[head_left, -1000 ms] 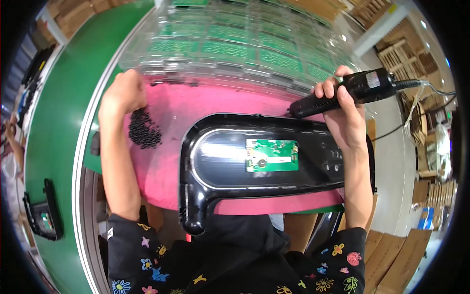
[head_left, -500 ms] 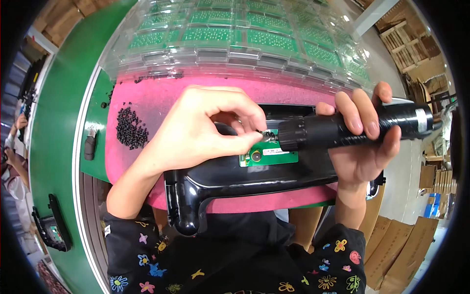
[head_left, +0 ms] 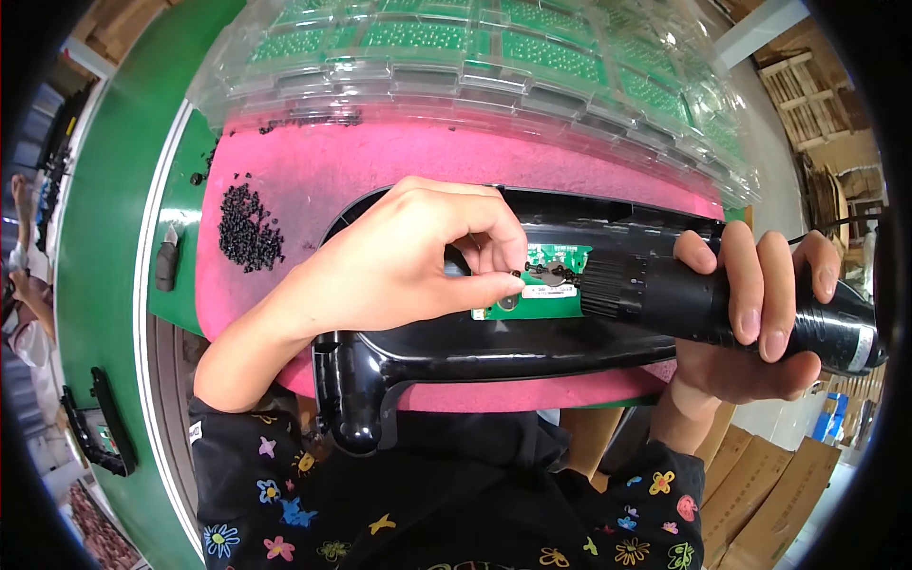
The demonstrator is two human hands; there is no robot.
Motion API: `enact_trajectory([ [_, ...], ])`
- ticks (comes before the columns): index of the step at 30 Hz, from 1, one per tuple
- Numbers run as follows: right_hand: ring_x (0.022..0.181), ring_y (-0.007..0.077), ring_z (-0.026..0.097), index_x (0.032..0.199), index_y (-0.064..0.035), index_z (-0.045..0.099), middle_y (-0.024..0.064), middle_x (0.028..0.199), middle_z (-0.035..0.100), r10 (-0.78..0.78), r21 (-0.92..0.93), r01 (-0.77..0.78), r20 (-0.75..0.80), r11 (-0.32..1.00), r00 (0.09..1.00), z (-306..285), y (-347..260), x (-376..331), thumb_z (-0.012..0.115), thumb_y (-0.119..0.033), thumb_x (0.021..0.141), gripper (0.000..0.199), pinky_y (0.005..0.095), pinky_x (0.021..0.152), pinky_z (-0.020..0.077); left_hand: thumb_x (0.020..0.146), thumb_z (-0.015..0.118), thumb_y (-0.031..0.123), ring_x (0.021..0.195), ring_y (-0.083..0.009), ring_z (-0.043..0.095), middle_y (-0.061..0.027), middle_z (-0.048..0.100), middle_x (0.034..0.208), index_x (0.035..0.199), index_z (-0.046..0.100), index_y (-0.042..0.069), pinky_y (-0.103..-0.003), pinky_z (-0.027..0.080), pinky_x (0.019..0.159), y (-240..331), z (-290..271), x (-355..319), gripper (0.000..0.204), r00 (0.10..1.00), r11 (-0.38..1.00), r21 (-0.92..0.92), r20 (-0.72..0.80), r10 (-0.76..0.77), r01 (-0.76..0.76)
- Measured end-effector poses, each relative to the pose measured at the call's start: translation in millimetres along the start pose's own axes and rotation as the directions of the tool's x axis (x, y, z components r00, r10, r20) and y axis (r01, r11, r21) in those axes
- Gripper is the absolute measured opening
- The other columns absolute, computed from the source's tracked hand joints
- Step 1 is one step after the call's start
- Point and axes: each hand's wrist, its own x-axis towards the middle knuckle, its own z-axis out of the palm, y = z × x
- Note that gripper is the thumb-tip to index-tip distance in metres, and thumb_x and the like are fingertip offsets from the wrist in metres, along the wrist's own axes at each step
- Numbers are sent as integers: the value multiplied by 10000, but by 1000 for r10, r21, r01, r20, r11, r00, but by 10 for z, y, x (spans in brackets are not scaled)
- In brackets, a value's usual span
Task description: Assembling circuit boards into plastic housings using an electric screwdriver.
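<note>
A glossy black plastic housing (head_left: pixel 446 356) lies on a pink foam mat (head_left: pixel 380 161) in front of me. A small green circuit board (head_left: pixel 537 294) sits in its middle. My left hand (head_left: pixel 408 261) hovers over the board, thumb and forefinger pinching a small dark screw at the driver's tip. My right hand (head_left: pixel 750 313) grips a black electric screwdriver (head_left: pixel 684 299) lying nearly level, its tip pointing left onto the board. A cable runs off from the driver's rear end at the right.
A heap of small black screws (head_left: pixel 249 228) lies on the mat's left side. Clear plastic trays holding green circuit boards (head_left: pixel 494 47) stand stacked behind the mat. A green conveyor belt (head_left: pixel 104 190) runs along the left. Cardboard boxes (head_left: pixel 788 503) stand at the lower right.
My left hand came from the screw heap to the board with a screw. My right hand swung the screwdriver down from the upper right to the board, and the view has closed in.
</note>
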Motion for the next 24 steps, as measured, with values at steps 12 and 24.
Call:
enact_trajectory([
  [12, 796, 81, 526, 1060, -238, 478, -118, 754, 558, 4, -76, -1, 37, 997, 999, -11, 115, -7, 818, -218, 795, 431, 397, 949, 344, 773, 745, -19, 777, -256, 669, -109, 674, 877, 923, 648, -18, -328, 537, 675, -30, 14, 1, 178, 986, 958, 241, -19, 164, -154],
  [24, 738, 69, 497, 1252, -142, 416, -105, 746, 528, -8, -309, 9, 7, 951, 1000, -30, -20, 38, 746, -313, 835, 558, 328, 840, 359, 754, 757, 21, 742, -260, 656, -93, 654, 812, 862, 674, 9, -339, 519, 655, 84, 72, -11, 136, 917, 792, 572, -162, 363, -212],
])
